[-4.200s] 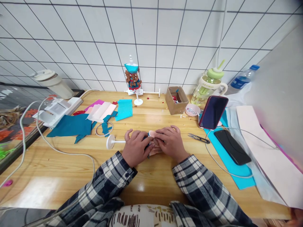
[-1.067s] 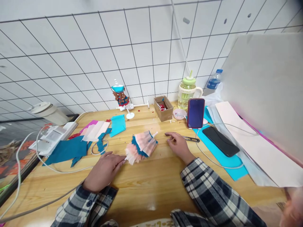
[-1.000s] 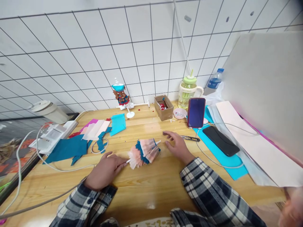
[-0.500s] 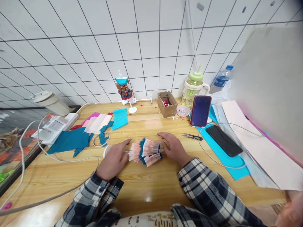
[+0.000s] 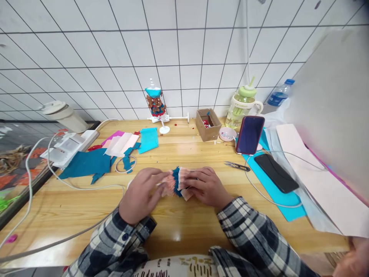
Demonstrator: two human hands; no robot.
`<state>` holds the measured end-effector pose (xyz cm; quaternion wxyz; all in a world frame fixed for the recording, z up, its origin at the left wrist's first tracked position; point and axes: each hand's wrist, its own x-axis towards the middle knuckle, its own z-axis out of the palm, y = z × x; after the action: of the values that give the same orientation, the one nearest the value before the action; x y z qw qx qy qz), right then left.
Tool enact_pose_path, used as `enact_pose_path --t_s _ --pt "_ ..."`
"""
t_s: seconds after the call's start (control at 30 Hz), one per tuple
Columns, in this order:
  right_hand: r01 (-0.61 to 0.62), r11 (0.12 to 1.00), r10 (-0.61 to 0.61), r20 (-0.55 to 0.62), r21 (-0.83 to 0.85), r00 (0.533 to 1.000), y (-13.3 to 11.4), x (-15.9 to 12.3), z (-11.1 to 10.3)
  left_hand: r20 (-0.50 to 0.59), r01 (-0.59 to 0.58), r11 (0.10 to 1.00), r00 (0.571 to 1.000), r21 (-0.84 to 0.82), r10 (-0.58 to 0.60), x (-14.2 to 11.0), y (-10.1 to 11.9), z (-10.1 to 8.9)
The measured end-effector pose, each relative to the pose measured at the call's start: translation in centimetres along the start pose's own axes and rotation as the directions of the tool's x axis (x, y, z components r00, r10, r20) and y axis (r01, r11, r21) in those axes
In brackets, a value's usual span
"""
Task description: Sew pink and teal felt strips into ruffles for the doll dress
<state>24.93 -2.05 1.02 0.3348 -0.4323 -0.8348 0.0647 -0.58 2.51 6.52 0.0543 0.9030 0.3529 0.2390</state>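
A ruffled crepe-paper piece (image 5: 176,181) in peach with a teal band lies on its side in front of me, between both hands. My left hand (image 5: 141,194) is at its left end, thumb and fingers closing on the peach frill. At the right end, my right hand (image 5: 208,187) has its fingers laid over the pleated peach paper and gripping it. Both hands hide the ends of the piece. Thread snips (image 5: 237,166) lie to the right of my right hand.
Behind stands a small figure in a paper dress (image 5: 155,103), beside a cardboard box (image 5: 208,127) and a dish of beads (image 5: 227,134). Teal paper (image 5: 86,163), a white cable (image 5: 86,187) and a power strip (image 5: 69,148) lie left. Right are two phones (image 5: 250,134) and paper sheets (image 5: 296,211).
Both hands have come in onto the ruffled paper piece; the right fingers now cover its right part, and the left fingers its left end. The view has shifted slightly left.
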Motion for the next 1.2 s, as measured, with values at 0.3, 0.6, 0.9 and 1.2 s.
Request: enact_pose_path --t_s 0.3,0.6,0.9,1.2 --pt "-0.005 0.998 0.006 0.012 -0.056 1.0 0.0 -0.4 0.1 0.098 -0.214 0.976 0.971 -0.05 0.218 0.8 0.9 3.4" --pt "-0.069 0.997 0.07 -0.022 0.033 0.997 0.1 -0.1 0.6 0.048 -0.178 0.984 0.983 -0.027 0.179 0.4 1.2 4.2" --pt "-0.103 0.989 0.105 -0.013 0.108 0.994 0.2 0.0 0.9 0.016 -0.167 0.986 0.986 0.008 0.167 0.1 1.8 4.3" --pt "-0.114 0.987 0.121 -0.048 0.116 0.992 0.1 -0.2 0.4 -0.039 -0.161 0.986 0.986 0.044 0.163 0.2 2.3 4.7"
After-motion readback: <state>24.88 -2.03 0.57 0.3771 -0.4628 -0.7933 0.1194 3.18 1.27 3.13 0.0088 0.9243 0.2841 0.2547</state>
